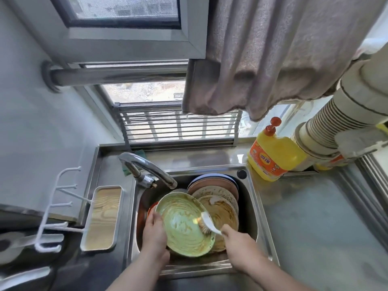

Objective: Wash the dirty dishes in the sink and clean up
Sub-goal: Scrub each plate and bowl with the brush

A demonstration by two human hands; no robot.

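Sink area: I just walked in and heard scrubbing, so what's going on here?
A person is washing up. The left hand holds a green plate tilted over the sink, and the right hand scrubs its face with a white brush. The plate is still streaked with residue. More dirty plates are stacked in the sink behind it. No water shows at the faucet. A yellow soap bottle stands on the counter.

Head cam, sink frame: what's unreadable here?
- Sink floor: hidden by the green plate and stacked dishes; head view.
- Whether the faucet runs: no stream made out.
- Brush bristles: blurred.
- Yellow bottle label: too small to read.
- Left hand fingertips: behind the plate rim.
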